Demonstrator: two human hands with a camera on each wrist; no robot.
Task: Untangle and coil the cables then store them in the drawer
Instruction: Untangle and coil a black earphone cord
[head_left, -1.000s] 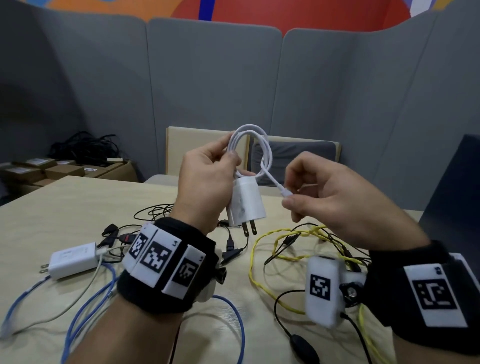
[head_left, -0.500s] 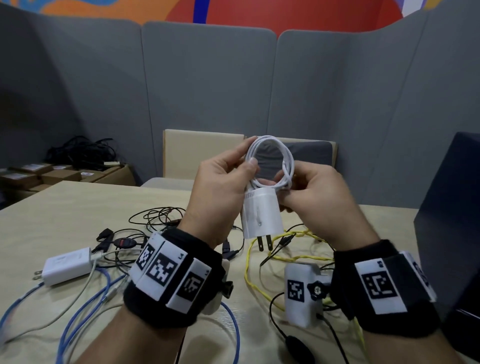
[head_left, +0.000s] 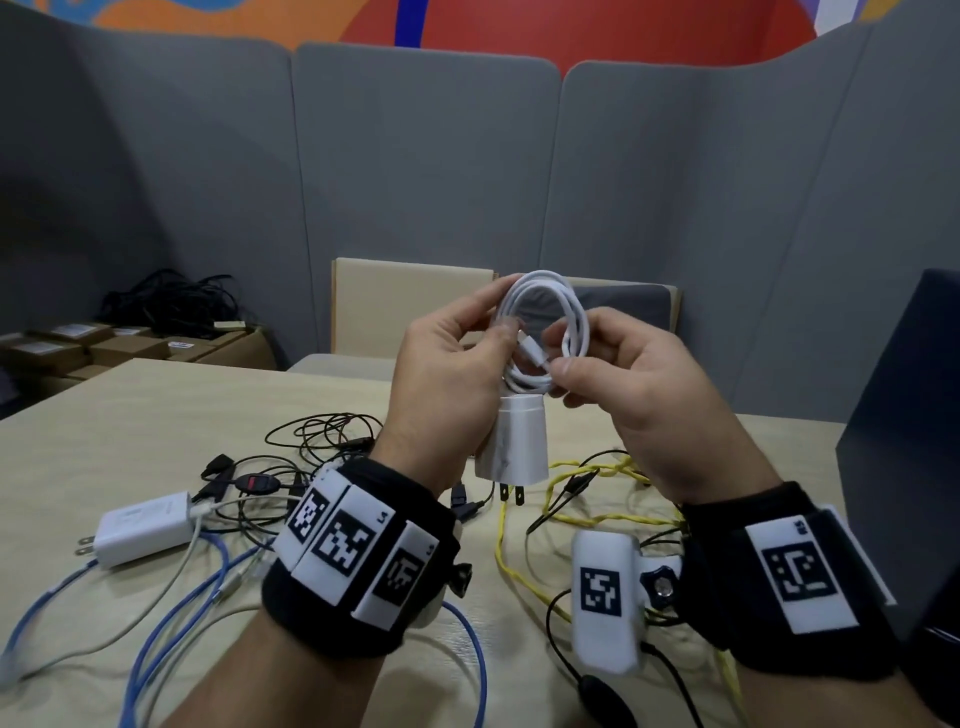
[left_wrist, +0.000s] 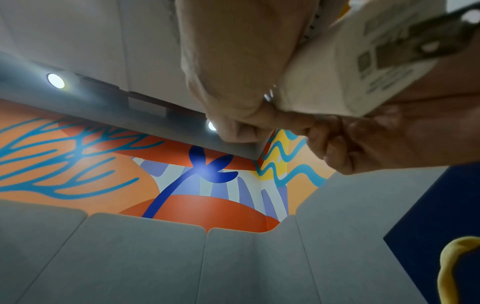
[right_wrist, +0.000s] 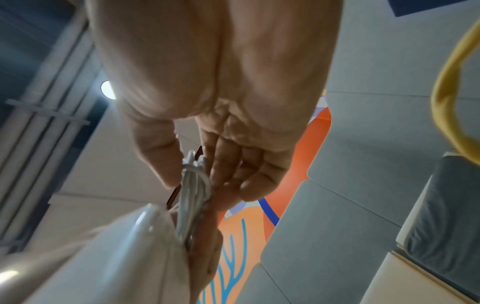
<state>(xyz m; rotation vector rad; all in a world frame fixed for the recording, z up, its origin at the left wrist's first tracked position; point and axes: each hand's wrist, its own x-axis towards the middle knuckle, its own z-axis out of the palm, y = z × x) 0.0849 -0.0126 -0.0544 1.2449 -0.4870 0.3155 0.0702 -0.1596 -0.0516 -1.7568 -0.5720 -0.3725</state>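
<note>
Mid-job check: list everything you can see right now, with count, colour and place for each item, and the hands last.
White charger cable: one, white, coiled in a loop, held up between both hands.
Held charger plug: one, white, hangs under the coil, prongs down.
Second charger: one, white, lying on the table's left.
Blue cable: one, blue, looped at the near left.
Yellow cable: one, yellow, tangled at centre right.
Black cables: several, black, tangled mid-table; count unclear.
Table: one, light wood.
Cardboard boxes: several, brown, far left.
Partition panels: grey, behind the table.
Left hand: grips coil and plug.
Right hand: pinches the cable's end at the coil.
</note>
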